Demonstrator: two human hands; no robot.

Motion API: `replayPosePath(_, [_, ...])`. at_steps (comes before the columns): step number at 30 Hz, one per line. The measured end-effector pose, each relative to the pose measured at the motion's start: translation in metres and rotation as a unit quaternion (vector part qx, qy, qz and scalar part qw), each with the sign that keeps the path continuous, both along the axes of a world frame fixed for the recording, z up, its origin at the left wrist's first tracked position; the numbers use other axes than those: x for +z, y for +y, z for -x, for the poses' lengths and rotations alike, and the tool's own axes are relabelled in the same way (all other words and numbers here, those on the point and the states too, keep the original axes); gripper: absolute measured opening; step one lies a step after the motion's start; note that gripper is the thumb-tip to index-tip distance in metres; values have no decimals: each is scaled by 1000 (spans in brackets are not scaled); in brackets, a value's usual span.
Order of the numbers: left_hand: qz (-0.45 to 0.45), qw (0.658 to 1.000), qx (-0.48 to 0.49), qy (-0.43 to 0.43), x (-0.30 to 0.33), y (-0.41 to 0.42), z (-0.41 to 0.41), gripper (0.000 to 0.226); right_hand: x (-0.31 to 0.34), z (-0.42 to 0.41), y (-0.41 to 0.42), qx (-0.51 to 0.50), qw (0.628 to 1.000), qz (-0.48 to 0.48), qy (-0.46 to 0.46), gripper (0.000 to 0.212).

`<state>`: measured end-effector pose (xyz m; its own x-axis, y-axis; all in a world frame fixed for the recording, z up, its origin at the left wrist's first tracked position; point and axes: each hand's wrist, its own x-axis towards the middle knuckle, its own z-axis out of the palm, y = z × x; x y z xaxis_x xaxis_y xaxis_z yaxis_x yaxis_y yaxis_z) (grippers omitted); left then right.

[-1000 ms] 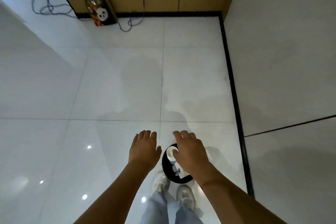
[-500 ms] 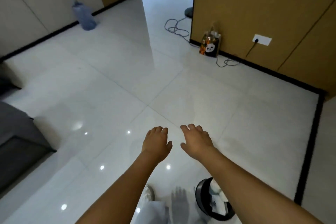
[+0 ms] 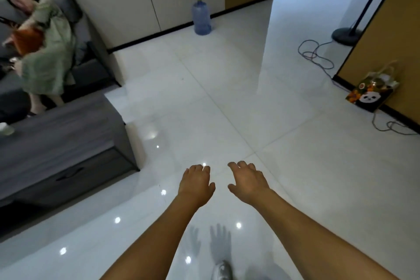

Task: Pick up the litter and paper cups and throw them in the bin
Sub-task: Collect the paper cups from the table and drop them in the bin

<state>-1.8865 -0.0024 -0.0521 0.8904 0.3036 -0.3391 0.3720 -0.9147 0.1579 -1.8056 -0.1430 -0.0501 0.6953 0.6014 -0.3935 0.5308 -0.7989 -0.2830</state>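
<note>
Hands over glossy white tiled floor [image 3: 227,98]: left hand [image 3: 196,185] and right hand [image 3: 248,183], grip released, grasping nothing.

Glossy white tiled floor [image 3: 238,102], blue water jug [image 3: 201,18] upright by the far wall, panda-print bag [image 3: 372,91] against the orange wall, loose cable [image 3: 316,55] coiled near black stand base [image 3: 345,35], dark grey low cabinet [image 3: 59,143] at left

Bare white tile floor [image 3: 227,102] lies open from twelve to two o'clock. At nine o'clock a dark low cabinet [image 3: 56,143] blocks the way. A blue water jug [image 3: 201,18] stands at twelve, a panda gift bag [image 3: 370,94] and loose cable [image 3: 318,57] at two.
</note>
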Motion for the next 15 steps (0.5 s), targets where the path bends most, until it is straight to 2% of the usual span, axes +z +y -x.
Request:
replayPosePath(7, [20,998,66,-8,0,93,-62,52,-3,-76,92,46,999,6,1,60])
replayPosePath(15, [29,991,128,-21,-1,195,-195,53,-5,-226,207,88,996,13,-7,58])
